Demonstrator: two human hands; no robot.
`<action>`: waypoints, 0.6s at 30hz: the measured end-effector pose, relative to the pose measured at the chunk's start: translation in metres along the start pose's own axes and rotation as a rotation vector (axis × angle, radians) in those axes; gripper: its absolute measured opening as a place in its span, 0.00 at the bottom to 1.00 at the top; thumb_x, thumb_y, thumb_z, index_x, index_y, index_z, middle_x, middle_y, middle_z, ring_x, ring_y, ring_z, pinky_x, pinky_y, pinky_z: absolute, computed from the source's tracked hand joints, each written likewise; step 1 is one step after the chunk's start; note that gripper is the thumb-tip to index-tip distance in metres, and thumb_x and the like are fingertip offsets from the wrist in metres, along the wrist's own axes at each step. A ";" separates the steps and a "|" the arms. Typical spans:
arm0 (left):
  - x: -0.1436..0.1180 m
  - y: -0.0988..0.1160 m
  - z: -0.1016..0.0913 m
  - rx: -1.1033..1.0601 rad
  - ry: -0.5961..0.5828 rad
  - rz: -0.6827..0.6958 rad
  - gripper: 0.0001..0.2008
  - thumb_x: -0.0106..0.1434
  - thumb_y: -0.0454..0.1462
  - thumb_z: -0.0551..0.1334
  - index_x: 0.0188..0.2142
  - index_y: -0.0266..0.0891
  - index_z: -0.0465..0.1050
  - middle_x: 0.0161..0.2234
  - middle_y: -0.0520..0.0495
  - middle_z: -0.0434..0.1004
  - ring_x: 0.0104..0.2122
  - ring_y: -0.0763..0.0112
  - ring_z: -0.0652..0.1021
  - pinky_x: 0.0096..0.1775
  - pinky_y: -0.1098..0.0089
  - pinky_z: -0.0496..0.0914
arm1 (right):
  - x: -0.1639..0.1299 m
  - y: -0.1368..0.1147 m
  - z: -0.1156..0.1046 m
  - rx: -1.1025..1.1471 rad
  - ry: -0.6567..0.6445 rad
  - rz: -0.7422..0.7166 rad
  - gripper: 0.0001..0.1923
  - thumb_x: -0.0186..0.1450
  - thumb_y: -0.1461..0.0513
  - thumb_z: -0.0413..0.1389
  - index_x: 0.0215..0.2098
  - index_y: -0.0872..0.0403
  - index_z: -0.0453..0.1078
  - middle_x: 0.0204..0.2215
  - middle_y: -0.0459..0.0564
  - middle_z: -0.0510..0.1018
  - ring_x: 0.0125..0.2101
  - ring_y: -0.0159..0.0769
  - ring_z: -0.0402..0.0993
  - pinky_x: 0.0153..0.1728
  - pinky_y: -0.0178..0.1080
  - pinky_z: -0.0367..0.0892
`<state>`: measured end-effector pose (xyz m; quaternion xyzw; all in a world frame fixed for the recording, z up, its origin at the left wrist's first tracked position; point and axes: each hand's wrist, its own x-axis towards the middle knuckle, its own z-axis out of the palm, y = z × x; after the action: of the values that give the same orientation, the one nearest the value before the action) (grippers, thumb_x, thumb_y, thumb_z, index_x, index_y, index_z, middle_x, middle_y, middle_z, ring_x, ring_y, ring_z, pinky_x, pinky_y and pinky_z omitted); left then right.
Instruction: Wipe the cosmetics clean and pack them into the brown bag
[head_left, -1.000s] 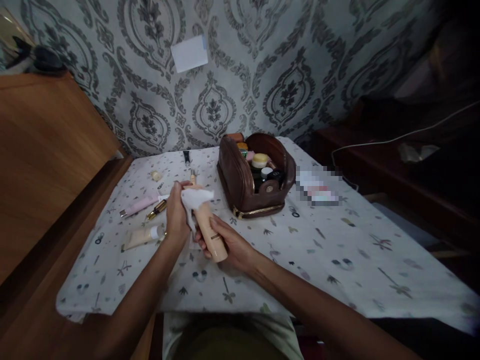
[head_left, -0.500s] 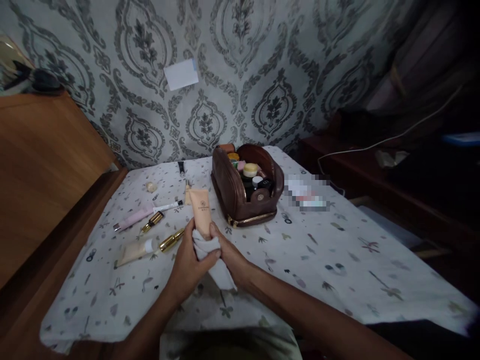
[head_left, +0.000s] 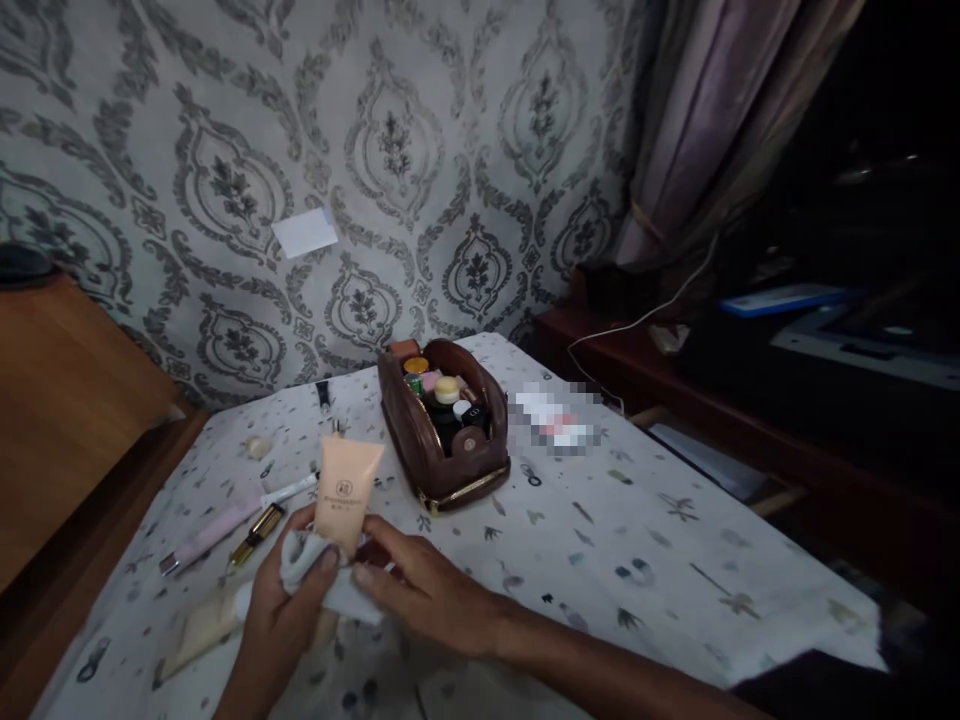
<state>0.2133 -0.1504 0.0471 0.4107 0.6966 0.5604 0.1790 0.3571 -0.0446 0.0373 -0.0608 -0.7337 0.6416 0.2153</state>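
Observation:
A peach cosmetic tube (head_left: 347, 492) stands nearly upright, its flat end up, with a dark logo on its front. A white cloth (head_left: 306, 558) is wrapped around its lower part and hides that end. My left hand (head_left: 281, 600) is closed around the cloth and tube, thumb in front. At the tube's right side, my right hand (head_left: 431, 585) has its thumb and bent fingers on the cloth, close to the tube's edge. Just behind them stands an unzipped brown toiletry bag (head_left: 412, 440), filled with small jars and bottles.
On the patterned tablecloth (head_left: 600, 620) to the left lie a pale tube (head_left: 199, 630), a gold-and-black lipstick (head_left: 257, 533), a pink tube (head_left: 217, 528) and a small round item (head_left: 257, 447). A blurred-out packet (head_left: 555, 418) lies right of the bag. A wooden panel (head_left: 67, 400) borders the left.
The view has turned right and tipped upward, so the table sits lower. My right hand has loosened from around the wrapped tube to its right side. The tube remains in my left hand.

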 end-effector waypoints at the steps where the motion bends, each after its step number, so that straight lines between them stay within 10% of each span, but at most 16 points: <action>1: 0.003 0.002 -0.002 0.015 -0.032 0.016 0.24 0.59 0.53 0.64 0.47 0.39 0.74 0.39 0.47 0.81 0.38 0.61 0.79 0.41 0.68 0.73 | -0.002 -0.006 -0.008 -0.028 0.052 -0.016 0.23 0.70 0.48 0.49 0.54 0.53 0.68 0.48 0.54 0.76 0.46 0.41 0.72 0.48 0.43 0.67; 8: 0.021 -0.002 0.002 0.163 -0.437 0.038 0.24 0.59 0.51 0.65 0.50 0.40 0.77 0.46 0.42 0.81 0.45 0.54 0.79 0.45 0.65 0.74 | -0.019 -0.025 -0.054 0.280 0.278 0.010 0.19 0.67 0.47 0.54 0.41 0.55 0.67 0.26 0.43 0.70 0.22 0.26 0.67 0.23 0.29 0.62; 12: 0.024 0.023 0.029 0.104 -0.575 0.049 0.25 0.60 0.54 0.62 0.51 0.43 0.77 0.32 0.47 0.82 0.33 0.60 0.80 0.34 0.68 0.75 | -0.035 -0.031 -0.077 0.299 0.261 0.099 0.18 0.65 0.49 0.59 0.38 0.55 0.69 0.26 0.45 0.72 0.23 0.27 0.69 0.24 0.30 0.66; 18: 0.049 0.055 0.055 0.271 -0.544 0.288 0.18 0.65 0.46 0.60 0.53 0.48 0.76 0.38 0.47 0.83 0.36 0.62 0.82 0.34 0.72 0.75 | -0.079 -0.024 -0.130 0.109 0.537 0.142 0.15 0.66 0.49 0.57 0.44 0.50 0.75 0.26 0.48 0.77 0.21 0.33 0.71 0.23 0.34 0.71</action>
<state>0.2434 -0.0763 0.0915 0.6594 0.6264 0.3521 0.2211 0.4835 0.0412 0.0531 -0.2680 -0.6086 0.6546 0.3595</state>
